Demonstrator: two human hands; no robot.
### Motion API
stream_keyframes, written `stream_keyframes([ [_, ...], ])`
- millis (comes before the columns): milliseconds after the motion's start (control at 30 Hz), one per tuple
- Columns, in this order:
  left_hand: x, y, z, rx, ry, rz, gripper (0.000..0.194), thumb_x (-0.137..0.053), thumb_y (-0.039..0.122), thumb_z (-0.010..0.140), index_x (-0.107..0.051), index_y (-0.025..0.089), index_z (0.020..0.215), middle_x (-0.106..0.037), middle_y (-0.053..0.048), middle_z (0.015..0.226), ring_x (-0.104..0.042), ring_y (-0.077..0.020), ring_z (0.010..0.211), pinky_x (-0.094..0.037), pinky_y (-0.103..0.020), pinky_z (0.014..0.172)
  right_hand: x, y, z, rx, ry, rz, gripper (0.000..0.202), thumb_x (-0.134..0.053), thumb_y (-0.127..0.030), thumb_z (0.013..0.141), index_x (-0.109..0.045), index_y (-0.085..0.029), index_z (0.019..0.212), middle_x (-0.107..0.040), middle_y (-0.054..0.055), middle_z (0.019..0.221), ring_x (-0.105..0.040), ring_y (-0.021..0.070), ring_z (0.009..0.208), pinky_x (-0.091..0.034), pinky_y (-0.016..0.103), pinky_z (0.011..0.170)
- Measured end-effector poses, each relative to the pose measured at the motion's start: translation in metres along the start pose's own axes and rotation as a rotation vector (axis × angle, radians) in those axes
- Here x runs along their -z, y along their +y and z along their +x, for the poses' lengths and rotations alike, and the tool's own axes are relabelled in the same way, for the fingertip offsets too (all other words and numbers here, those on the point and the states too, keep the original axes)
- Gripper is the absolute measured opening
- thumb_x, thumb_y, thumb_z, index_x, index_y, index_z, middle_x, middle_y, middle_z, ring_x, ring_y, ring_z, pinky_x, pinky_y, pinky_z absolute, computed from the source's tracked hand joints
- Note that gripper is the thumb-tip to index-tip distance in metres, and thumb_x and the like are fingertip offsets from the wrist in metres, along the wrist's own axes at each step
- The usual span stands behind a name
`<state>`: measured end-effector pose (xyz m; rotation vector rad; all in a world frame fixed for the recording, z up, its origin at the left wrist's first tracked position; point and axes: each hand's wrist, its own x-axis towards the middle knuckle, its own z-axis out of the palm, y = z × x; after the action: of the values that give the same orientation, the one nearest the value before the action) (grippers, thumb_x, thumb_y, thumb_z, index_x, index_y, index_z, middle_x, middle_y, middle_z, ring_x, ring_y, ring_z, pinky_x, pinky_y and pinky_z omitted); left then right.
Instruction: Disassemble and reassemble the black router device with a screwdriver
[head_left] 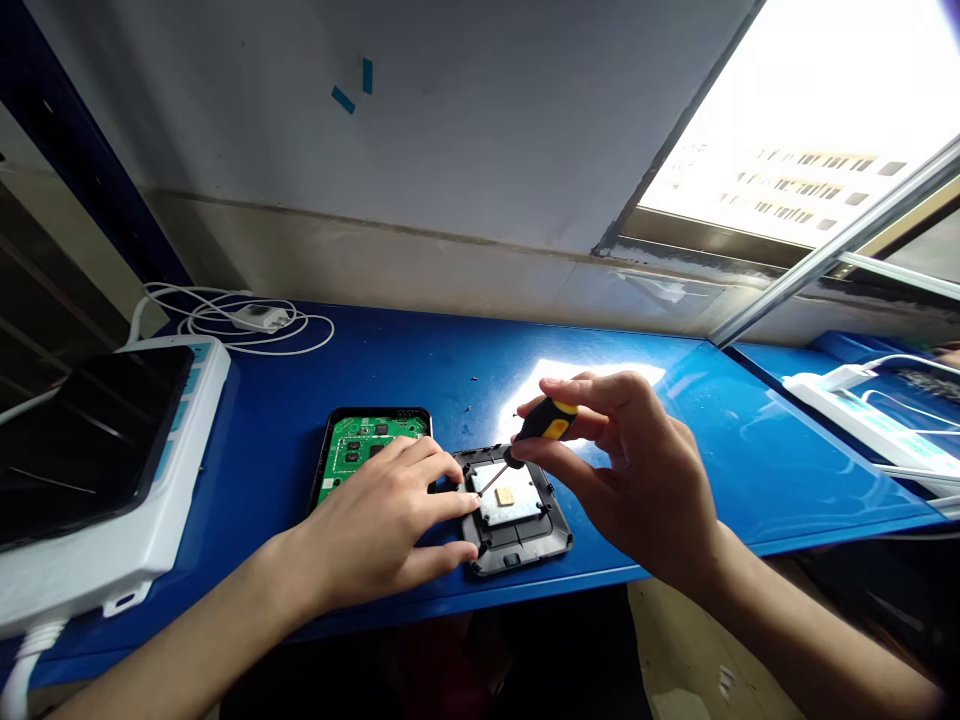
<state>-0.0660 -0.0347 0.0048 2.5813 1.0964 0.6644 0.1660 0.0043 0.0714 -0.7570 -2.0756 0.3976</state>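
Note:
My right hand (637, 465) grips a black-and-yellow screwdriver (551, 422) by its handle, held at a slant. Its thin shaft points down to the left, and the tip meets the near-left part of a silvery metal plate (517, 480) with a tan square pad (505, 496) on it. That plate sits inside a black plastic cover (525, 555) lying on the blue table. With fingers spread, my left hand (390, 510) rests its fingertips along the cover's left edge. Partly hidden behind this hand is a black housing holding a green circuit board (360, 440).
Small screws (468, 407) lie beyond the cover. At the left, a dark-screened phone (90, 430) rests on a white power strip (191, 440); behind it lies a coiled white cable (300, 335). A clear panel with a metal frame (787, 270) and another power strip (877, 425) stand right.

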Motion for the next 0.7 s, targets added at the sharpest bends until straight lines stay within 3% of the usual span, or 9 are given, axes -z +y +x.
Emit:
stream_keyframes([
  [100,0.001,0.001,0.0,0.01,0.0,-0.001,0.032,-0.075,0.043,0.094,-0.074,0.026,0.121,-0.07,-0.006,0.117,-0.061,-0.029,0.111,-0.048,-0.048,0.096,0.004,0.01,0.005,-0.04,0.023,0.114,0.031,-0.077,-0.028,0.092,-0.061,-0.027,0.118,-0.077,0.001,0.102,-0.081,0.0197,0.089,-0.071,0.034,0.077],
  [167,0.001,0.002,-0.001,0.011,-0.003,-0.001,0.035,-0.076,0.046,0.093,-0.074,0.026,0.122,-0.07,-0.006,0.12,-0.061,-0.0295,0.112,-0.047,-0.049,0.098,0.008,0.023,0.014,-0.072,0.125,0.153,0.028,-0.073,-0.029,0.095,-0.061,-0.028,0.12,-0.077,0.001,0.103,-0.08,0.0179,0.085,-0.07,0.033,0.075],
  [267,0.003,0.003,0.0,0.019,-0.028,0.017,0.044,-0.076,0.053,0.091,-0.073,0.027,0.126,-0.071,-0.006,0.125,-0.062,-0.03,0.115,-0.045,-0.051,0.105,0.015,0.056,0.03,-0.236,0.245,0.04,0.028,-0.062,-0.038,0.1,-0.063,-0.024,0.124,-0.072,0.003,0.096,-0.075,0.0148,0.067,-0.064,0.027,0.053],
  [300,0.003,0.004,0.0,0.026,-0.044,0.029,0.047,-0.075,0.055,0.09,-0.072,0.028,0.129,-0.071,-0.006,0.129,-0.062,-0.0301,0.116,-0.044,-0.052,0.107,0.017,0.069,0.035,-0.317,0.208,-0.041,0.032,-0.058,-0.043,0.101,-0.064,-0.022,0.125,-0.07,0.004,0.096,-0.071,0.0137,0.061,-0.06,0.026,0.048],
  [367,0.004,0.006,0.001,0.046,-0.083,0.056,0.054,-0.075,0.06,0.089,-0.069,0.03,0.134,-0.069,-0.004,0.138,-0.061,-0.0307,0.119,-0.043,-0.053,0.111,0.019,0.097,0.043,-0.416,0.034,-0.268,0.038,-0.049,-0.045,0.104,-0.064,-0.019,0.127,-0.068,0.008,0.105,-0.068,0.0118,0.058,-0.059,0.028,0.052],
  [467,0.004,0.007,0.005,0.077,-0.15,0.084,0.064,-0.074,0.065,0.087,-0.062,0.035,0.142,-0.061,-0.001,0.151,-0.06,-0.0316,0.123,-0.042,-0.055,0.114,0.016,0.13,0.042,-0.436,-0.091,-0.362,0.028,-0.059,-0.038,0.099,-0.074,-0.018,0.112,-0.068,0.009,0.104,-0.062,0.0114,0.053,-0.06,0.035,0.061],
  [567,0.003,0.009,0.009,0.117,-0.224,0.118,0.075,-0.08,0.065,0.081,-0.057,0.038,0.147,-0.054,0.001,0.159,-0.059,-0.035,0.125,-0.041,-0.062,0.115,0.006,0.145,0.031,-0.427,-0.144,-0.451,0.029,-0.061,-0.036,0.097,-0.074,-0.017,0.115,-0.069,0.012,0.106,-0.07,0.0231,0.079,-0.059,0.042,0.079],
  [700,0.001,0.013,0.013,0.16,-0.293,0.149,0.086,-0.086,0.06,0.076,-0.051,0.039,0.152,-0.048,0.0,0.163,-0.056,-0.0398,0.129,-0.039,-0.07,0.115,-0.003,0.149,0.016,-0.433,-0.209,-0.533,0.035,-0.055,-0.036,0.1,-0.069,-0.016,0.125,-0.068,0.015,0.115,-0.071,0.0294,0.094,-0.056,0.044,0.085],
])
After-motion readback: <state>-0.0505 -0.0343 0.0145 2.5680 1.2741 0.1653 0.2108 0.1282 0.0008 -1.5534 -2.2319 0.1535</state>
